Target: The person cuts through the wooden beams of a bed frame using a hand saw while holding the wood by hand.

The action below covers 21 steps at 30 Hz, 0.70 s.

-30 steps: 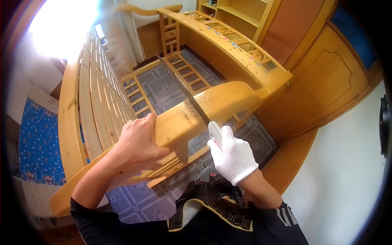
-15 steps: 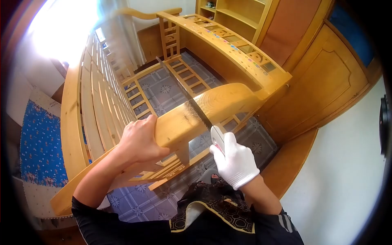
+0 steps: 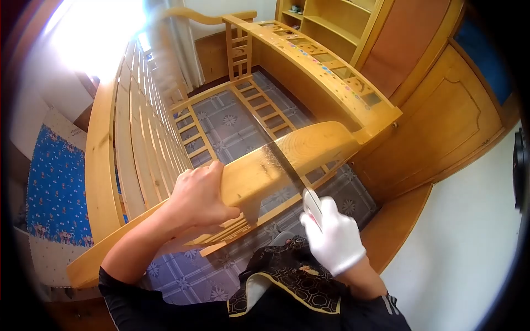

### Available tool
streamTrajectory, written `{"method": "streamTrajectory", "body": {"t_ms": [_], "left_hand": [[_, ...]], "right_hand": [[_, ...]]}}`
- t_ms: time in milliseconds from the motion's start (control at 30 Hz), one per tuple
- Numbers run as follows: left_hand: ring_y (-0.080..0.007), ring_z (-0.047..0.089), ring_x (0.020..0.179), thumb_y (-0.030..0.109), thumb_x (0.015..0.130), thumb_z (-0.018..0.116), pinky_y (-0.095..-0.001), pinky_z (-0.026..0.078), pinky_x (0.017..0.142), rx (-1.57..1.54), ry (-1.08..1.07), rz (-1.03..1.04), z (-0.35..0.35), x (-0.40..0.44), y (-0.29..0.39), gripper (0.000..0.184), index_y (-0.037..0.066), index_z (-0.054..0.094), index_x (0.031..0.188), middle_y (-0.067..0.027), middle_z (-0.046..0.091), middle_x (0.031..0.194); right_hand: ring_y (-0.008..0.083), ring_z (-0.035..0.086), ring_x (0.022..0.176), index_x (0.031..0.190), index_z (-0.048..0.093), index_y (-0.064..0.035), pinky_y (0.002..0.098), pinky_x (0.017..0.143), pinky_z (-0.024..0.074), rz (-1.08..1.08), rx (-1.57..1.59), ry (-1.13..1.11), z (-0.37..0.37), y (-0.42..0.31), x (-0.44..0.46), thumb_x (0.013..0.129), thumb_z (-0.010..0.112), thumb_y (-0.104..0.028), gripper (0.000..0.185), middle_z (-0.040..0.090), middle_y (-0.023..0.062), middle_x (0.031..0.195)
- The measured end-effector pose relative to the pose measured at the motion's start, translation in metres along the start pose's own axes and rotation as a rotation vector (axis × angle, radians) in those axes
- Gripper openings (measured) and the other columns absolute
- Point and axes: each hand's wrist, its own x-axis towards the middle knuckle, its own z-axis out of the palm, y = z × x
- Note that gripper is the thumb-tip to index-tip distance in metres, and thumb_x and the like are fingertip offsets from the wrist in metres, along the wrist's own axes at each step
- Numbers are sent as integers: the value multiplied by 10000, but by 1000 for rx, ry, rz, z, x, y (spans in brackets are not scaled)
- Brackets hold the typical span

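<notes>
"At the near edge of your view, what have you got?"

"From here I see a dark patterned cloth point(image 3: 312, 286) with yellow trim, and just beyond it the right hand point(image 3: 337, 240) in a white glove. It's a bit blurred, but I make out the fingers clamped round the handle of a handsaw point(image 3: 284, 164)."

"The other hand?"

"The bare left hand point(image 3: 197, 194) grips a thick wooden beam point(image 3: 249, 177): fingers together over the top, their tips hidden from me."

"And the saw itself?"

"Its blade slants away from me across the beam, right of that hand, with sawdust point(image 3: 269, 162) beside it. How deep it sits, I can't tell."

"Farther off?"

"Past the beam I get a slatted panel point(image 3: 123, 143) on the left, grey floor tiles point(image 3: 221, 118) in the middle, and a rail point(image 3: 353, 106) with coloured marks on the right. At the back stand wooden shelves point(image 3: 331, 28)."
</notes>
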Motion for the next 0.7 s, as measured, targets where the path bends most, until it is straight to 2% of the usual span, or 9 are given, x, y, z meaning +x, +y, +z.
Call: {"method": "streamTrajectory", "body": {"t_ms": [67,200,233,267,333,433,533,633,700], "left_hand": [[-395,661,841,367,608,760,-449,505,825,-15,-9,-10,0,2,2,583,-66,560,944,-249,656,863],[-398,660,835,366,606,756,-446,506,825,-5,5,-7,1,1,0,579,-64,560,941,-239,656,829],[-398,660,835,366,606,756,-446,506,825,2,-5,1,1,1,1,579,-64,560,941,-239,656,829],[-400,653,826,352,590,747,-445,499,814,-16,3,-12,2,1,1,581,-65,566,952,-242,653,818],[-403,646,817,338,574,738,-445,492,803,-34,16,-24,-1,1,1,584,-65,572,963,-245,649,806],[-404,646,826,338,570,741,-445,492,805,-36,5,-51,-4,2,2,583,-60,576,963,-248,649,816],[-407,644,831,344,571,742,-446,491,814,-36,0,-47,2,-1,3,582,-53,577,964,-247,650,827],[-413,644,828,328,559,754,-440,498,801,-1,34,-32,1,2,2,570,-43,581,956,-244,651,826],[-411,648,823,324,554,756,-438,500,790,-27,26,-26,3,0,4,567,-42,580,950,-244,651,821]], "right_hand": [[370,658,544,1060,529,-8,456,492,536,-7,21,8,-8,7,-26,921,633,-229,281,639,199,641],[374,667,570,1035,528,-2,467,512,544,-9,-2,-27,-11,-2,-12,940,600,-243,269,638,198,635],[439,665,659,1074,531,34,477,578,547,-67,-27,-35,-5,-7,3,918,627,-196,295,654,272,742],[450,655,664,1070,536,33,496,585,534,91,-47,-111,2,-13,21,925,621,-208,294,649,276,738],[438,664,682,1051,527,22,487,592,540,67,-15,-72,10,-5,27,923,625,-207,281,648,277,737],[432,671,702,1023,518,11,468,597,548,21,59,-48,-10,-5,-7,915,633,-199,263,652,277,755],[410,684,717,1072,551,22,447,599,557,70,72,-65,-11,1,-27,907,634,-177,272,669,252,805],[405,681,691,1048,532,20,459,580,550,34,16,-30,-4,0,-13,911,631,-177,259,668,249,795],[415,665,631,980,503,-14,481,553,542,17,4,6,15,3,8,920,624,-216,243,646,231,705]]}}
